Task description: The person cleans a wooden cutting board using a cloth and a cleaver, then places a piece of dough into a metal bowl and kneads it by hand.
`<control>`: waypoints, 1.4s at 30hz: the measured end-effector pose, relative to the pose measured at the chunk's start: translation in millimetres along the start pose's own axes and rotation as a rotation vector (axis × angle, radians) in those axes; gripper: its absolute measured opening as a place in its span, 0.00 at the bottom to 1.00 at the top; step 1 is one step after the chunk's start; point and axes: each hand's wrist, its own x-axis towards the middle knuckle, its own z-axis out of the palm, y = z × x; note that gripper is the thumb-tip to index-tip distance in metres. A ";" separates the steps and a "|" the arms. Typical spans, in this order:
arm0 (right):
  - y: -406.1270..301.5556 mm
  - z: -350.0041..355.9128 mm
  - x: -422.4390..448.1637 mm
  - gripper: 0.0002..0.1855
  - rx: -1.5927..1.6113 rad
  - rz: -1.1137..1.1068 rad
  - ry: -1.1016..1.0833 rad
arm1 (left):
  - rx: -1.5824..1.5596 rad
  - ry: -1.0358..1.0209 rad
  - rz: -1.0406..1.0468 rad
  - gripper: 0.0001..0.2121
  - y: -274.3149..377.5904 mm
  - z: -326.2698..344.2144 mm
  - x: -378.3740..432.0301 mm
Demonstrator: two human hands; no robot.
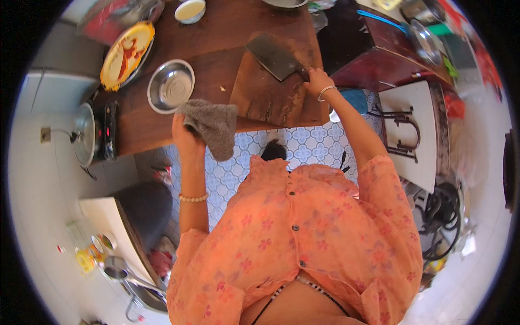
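My left hand is closed on a grey-brown cloth, which hangs over the near edge of the wooden table beside a round steel bowl. At the right, my right hand is at the dark handle of a cleaver, with the fingers curled around the handle's end. The broad dark blade lies on a worn wooden cutting board at the table's right corner. A small pale scrap lies between the bowl and the board.
An oval yellow-rimmed tray and a bowl of pale yellow contents stand farther back on the table. Left of the table, a lidded pot sits by a cooker with a red light. A dark red cabinet stands at the right.
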 end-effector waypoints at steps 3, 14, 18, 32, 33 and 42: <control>27.8 26.7 35.8 0.28 0.058 -0.038 -0.139 | -0.066 0.107 -0.002 0.13 -37.9 6.2 5.0; 47.0 -41.5 78.2 0.14 1.252 0.024 -0.771 | 0.064 0.373 0.238 0.08 -77.1 92.2 18.7; 26.8 -91.7 84.6 0.11 1.196 -0.118 -0.793 | 0.634 0.237 0.535 0.07 -106.3 160.1 54.2; 29.0 -179.7 127.4 0.17 0.836 -0.590 -1.004 | 0.677 0.998 0.402 0.17 -148.3 143.8 172.6; 31.2 -186.7 132.1 0.18 0.859 -0.595 -1.057 | 0.263 0.921 0.375 0.18 -142.0 121.9 163.4; 26.3 -145.8 238.5 0.09 1.328 -0.262 -1.338 | -0.585 0.307 0.140 0.18 -156.1 241.6 174.0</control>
